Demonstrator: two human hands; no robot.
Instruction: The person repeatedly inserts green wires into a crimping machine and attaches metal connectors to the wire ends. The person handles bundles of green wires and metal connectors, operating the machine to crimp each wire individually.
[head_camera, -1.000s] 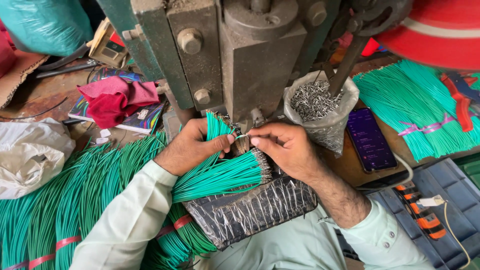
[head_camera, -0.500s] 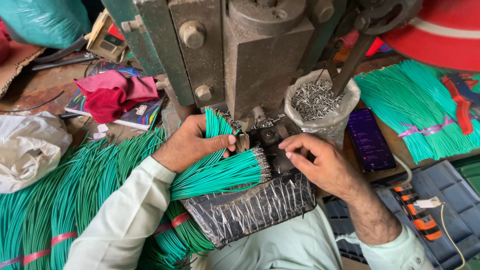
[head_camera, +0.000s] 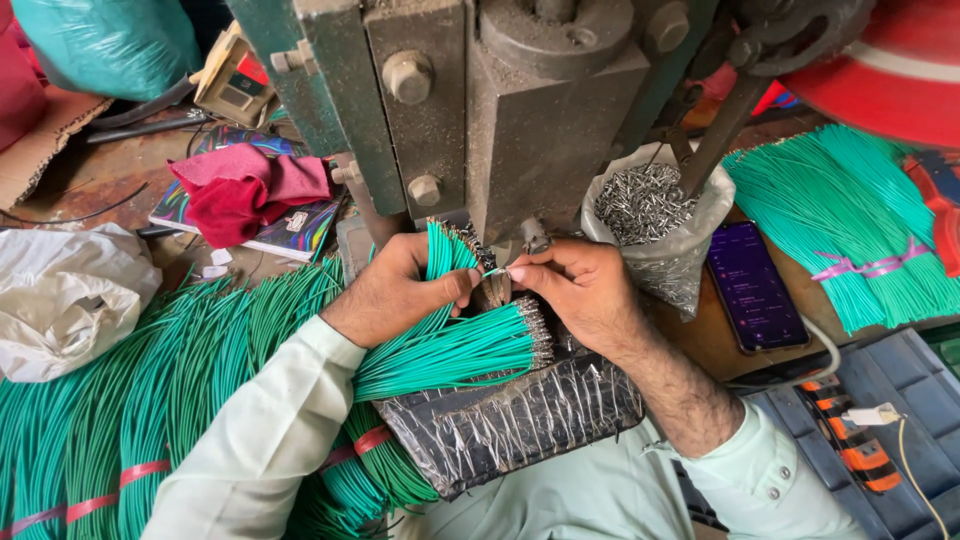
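a: my right hand (head_camera: 580, 290) is pinched shut, thumb and forefinger closed on a single green wire (head_camera: 497, 271) right under the press.

b: and the other?

a: my left hand (head_camera: 395, 290) is curled shut around a bundle of green wires (head_camera: 450, 345). thin, smooth plastic strands with bare metal tips. some fan up past my thumb, the rest lie flat across a pad wrapped in crinkled clear plastic (head_camera: 510, 420).

b: how are the hands posed?

a: both come in from below, wrists bent inward, knuckles up, fingertips almost meeting at the foot of the machine (head_camera: 540, 130). that's a heavy block of dull grey-green metal with big bolt heads.

b: what's around the edges?

a: tight. just beside my right hand sits a plastic bag of small shiny metal bits (head_camera: 645, 215), then a dark phone (head_camera: 752, 285) lying flat. beyond it, more green wires tied with a pink band (head_camera: 860, 225). to my left, long green wires with red bands (head_camera: 130, 400) cover the bench, with a crumpled white bag (head_camera: 60, 295) and a red cloth (head_camera: 245, 190) on a book further out.
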